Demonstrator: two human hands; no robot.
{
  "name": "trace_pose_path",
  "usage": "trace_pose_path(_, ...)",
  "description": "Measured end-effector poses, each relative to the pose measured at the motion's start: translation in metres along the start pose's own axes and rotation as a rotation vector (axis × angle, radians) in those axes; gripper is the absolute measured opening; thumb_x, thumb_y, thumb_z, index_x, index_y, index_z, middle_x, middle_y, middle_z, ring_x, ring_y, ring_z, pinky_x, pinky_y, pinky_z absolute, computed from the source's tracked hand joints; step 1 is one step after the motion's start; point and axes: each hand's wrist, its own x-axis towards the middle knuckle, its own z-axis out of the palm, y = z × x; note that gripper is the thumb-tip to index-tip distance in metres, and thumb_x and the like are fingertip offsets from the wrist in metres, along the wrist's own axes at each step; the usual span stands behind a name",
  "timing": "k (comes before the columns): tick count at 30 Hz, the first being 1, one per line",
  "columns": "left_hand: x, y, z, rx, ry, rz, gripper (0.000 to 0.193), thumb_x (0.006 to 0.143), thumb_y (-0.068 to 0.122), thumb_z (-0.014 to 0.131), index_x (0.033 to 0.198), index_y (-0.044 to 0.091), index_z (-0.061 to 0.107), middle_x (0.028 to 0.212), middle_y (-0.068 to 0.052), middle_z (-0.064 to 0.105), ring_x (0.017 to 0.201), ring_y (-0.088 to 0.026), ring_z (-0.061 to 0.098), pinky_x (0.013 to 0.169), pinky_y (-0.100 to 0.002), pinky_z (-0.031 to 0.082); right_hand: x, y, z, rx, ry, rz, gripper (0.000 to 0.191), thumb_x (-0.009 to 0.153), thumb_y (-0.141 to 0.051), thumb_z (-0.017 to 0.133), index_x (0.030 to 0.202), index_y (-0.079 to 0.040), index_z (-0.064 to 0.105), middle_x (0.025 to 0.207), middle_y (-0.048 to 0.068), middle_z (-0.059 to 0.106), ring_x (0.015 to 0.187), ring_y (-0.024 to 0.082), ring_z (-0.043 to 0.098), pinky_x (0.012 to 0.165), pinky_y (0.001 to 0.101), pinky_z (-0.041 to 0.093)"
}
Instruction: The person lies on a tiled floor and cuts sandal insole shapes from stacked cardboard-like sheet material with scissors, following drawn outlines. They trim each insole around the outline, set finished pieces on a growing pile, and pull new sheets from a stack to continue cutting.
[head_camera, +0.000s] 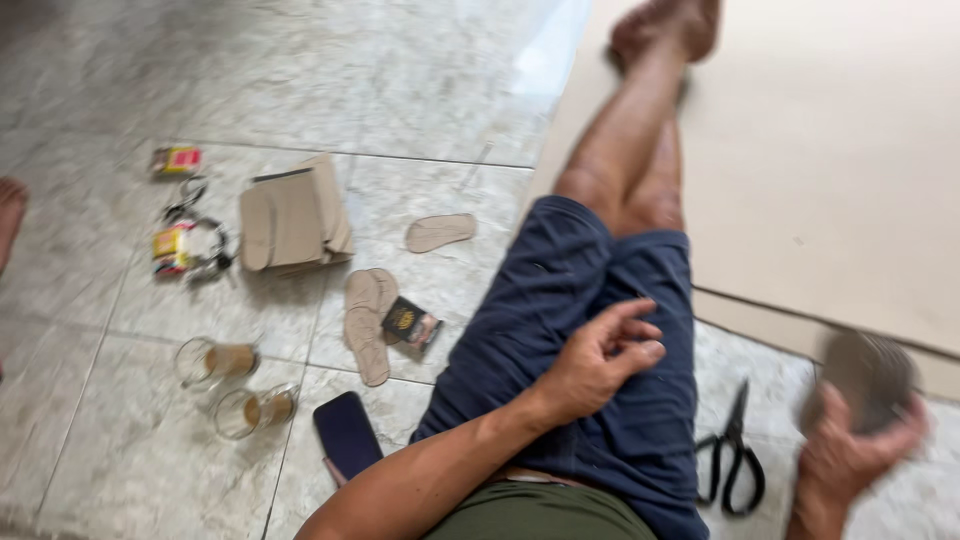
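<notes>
Grip: our right hand curls around a grey, blurred stack of flat cut pieces, fingers closed under its lower edge; we cannot tell what the pieces are.
Left hand: our left hand holds nothing, loosely curled, resting on the navy shorts over our thigh.
Where the stack is: low at the right of the view, just above the tile floor, near the edge of a large tan board sheet.
Scissors: black scissors lie closed on the tiles, between our hip and the right hand.
To our left: sole-shaped tan cutouts, a taller pile of them, a small dark packet, a dark phone, two glasses of brown drink.
Risk: we judge the stack could slip or fan apart, since only one hand holds it and the blur suggests motion.
Risk: an elbow swing could tip the glasses onto the phone or cutouts.
</notes>
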Motion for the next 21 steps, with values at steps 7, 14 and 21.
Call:
trace_pose_path(7,0.003,0.006,-0.012,0.022,-0.017,0.1,0.033,0.104,0.013,0.065,0.13,-0.006,0.065,0.105,-0.008,0.071,0.096,-0.01,0.065,0.086,-0.025,0.056,0.004,-0.061,0.052,0.046,-0.032,0.126,0.059,0.097,-0.02,0.08,0.142,0.005,0.051,0.135,0.017,0.053,0.13,0.03,0.05,0.113,0.0417,0.039)
trace_pose_path(14,-0.001,0.038,-0.075,-0.122,0.225,0.222,0.029,0.107,0.014,0.059,0.13,-0.001,0.065,0.103,-0.008,0.074,0.093,-0.012,0.07,0.086,-0.028,0.059,0.024,-0.188,0.13,0.109,-0.239,0.081,0.053,0.095,-0.019,0.079,0.135,0.005,0.055,0.124,0.015,0.054,0.119,0.027,0.05,0.104,0.0398,0.038)
trace_pose_path(21,-0.017,0.094,-0.252,0.317,0.9,0.385,0.035,0.102,0.024,0.066,0.128,0.002,0.07,0.1,-0.008,0.071,0.082,-0.011,0.062,0.07,-0.026,0.054,0.028,-0.204,0.14,0.095,-0.272,0.089,0.047,0.093,-0.018,0.079,0.128,0.004,0.058,0.113,0.014,0.055,0.107,0.025,0.05,0.095,0.0379,0.038)
